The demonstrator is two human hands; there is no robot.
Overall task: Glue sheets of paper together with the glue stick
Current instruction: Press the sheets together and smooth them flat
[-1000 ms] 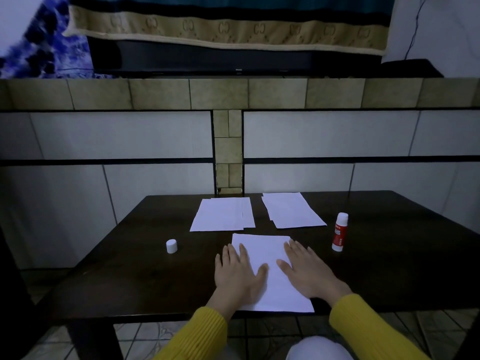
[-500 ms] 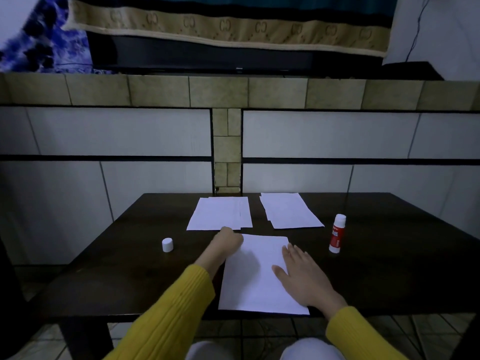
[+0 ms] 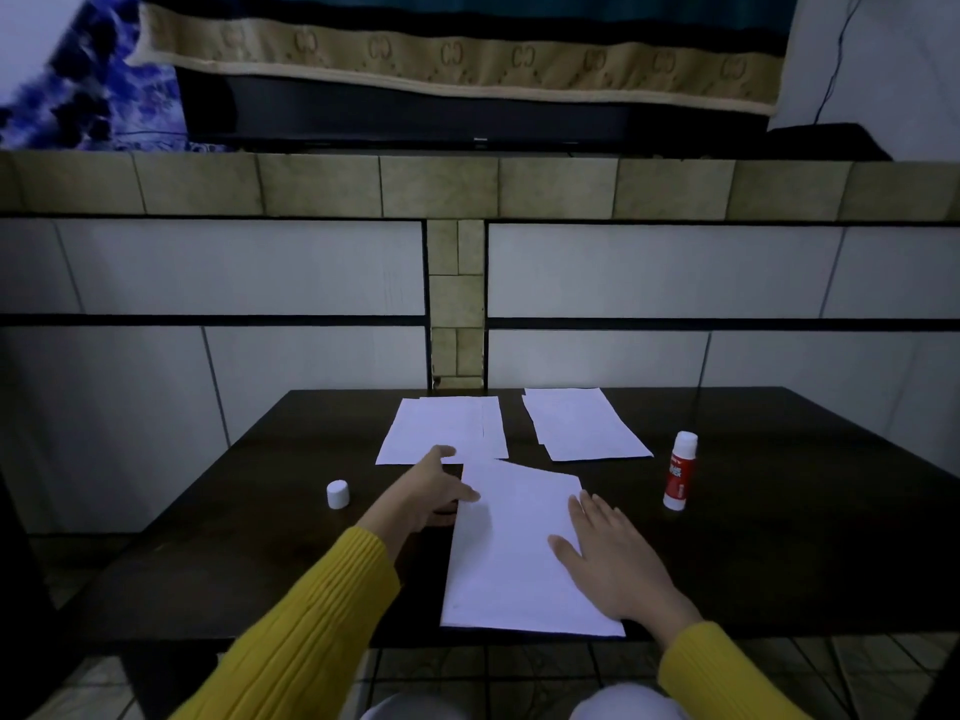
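Note:
A white sheet of paper (image 3: 511, 558) lies near the front edge of the dark table (image 3: 789, 543), turned slightly. My left hand (image 3: 434, 493) pinches its upper left edge, thumb on top and fingers beneath. My right hand (image 3: 610, 561) rests flat on the sheet's right side with its fingers spread. An uncapped red and white glue stick (image 3: 679, 472) stands upright to the right of the sheet. Its white cap (image 3: 337, 494) sits on the table to the left. Two more piles of white paper lie further back, a left pile (image 3: 441, 426) and a right pile (image 3: 582, 426).
A tiled wall (image 3: 311, 267) rises directly behind the table's far edge. Both my arms wear yellow knitted sleeves (image 3: 311, 626). Tiled floor shows below the front edge of the table.
My left hand left the sheet's surface, reached forward to its upper left corner and took hold of the edge. The sheet has turned slightly. My right hand stays flat on it.

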